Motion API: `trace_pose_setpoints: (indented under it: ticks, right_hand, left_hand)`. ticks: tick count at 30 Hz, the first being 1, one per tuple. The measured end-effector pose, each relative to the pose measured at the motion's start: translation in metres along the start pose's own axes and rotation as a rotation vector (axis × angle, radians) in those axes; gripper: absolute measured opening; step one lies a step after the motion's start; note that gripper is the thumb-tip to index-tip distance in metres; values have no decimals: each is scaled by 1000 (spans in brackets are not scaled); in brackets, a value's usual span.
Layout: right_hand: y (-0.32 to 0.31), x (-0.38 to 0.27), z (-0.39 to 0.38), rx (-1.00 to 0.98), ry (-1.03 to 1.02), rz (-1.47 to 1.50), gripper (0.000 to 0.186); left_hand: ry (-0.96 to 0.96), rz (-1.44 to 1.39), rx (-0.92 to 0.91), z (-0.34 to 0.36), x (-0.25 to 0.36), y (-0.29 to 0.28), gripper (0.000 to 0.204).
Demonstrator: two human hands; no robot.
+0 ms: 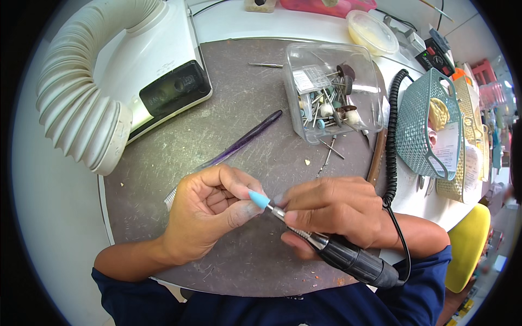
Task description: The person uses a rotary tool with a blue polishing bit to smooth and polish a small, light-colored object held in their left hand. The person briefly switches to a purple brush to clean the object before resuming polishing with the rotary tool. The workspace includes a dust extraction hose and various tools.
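Observation:
A black and silver rotary handpiece (356,261) lies slanted in my right hand (334,209), whose fingers wrap its metal front end. From its tip sticks a light blue pointed polishing bit (259,199) on a thin metal shank. My left hand (209,209) is closed in a pinch, with thumb and forefinger at the blue bit's point. Whether anything small sits between those fingertips is hidden. Greyish dust coats the left thumb. Behind my left hand lies a toothbrush with a dark purple handle (244,138); its bristles (170,198) show beside the wrist.
A clear plastic box (296,117) holds several rotary bits, with loose bits (333,149) beside it. At left stands a white machine (163,43) with a ribbed hose (68,117). A coiled black cord (390,141) runs along the right, next to a blue-green basket (427,130).

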State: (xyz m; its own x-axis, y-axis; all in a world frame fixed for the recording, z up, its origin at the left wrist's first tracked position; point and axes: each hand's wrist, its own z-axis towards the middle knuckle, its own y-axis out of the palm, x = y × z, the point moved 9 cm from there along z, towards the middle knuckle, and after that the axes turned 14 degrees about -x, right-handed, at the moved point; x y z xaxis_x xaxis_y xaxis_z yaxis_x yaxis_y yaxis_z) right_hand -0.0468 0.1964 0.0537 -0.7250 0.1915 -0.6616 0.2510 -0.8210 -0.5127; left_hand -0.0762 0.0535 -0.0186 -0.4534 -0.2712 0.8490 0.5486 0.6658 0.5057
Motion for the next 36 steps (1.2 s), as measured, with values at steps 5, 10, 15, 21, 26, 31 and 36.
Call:
trace_pose_setpoints:
  ticks: [5,10,15,21,26,31,36]
  right_hand:
    - [-1,1,0,12,3,-1,23]
    - [1,-2,0,6,-11,-29,23]
    - [3,-7,-1,-14,-63,-66,25]
    - [0,-2,-1,25,-12,-95,30]
    - [5,-9,-2,3,-103,-126,27]
    - [3,-8,-1,34,-59,-129,25]
    - [2,-7,-1,34,-46,-126,26]
  left_hand:
    - [-3,26,3,0,1,1,20]
    - [-1,12,6,0,1,-1,20]
    - [17,32,-31,2,2,0,19]
    - [-19,8,-3,0,0,0,19]
    - [16,7,-49,3,1,1,20]
    - [13,-20,-41,2,-1,1,21]
    - [-15,0,-36,3,0,1,21]
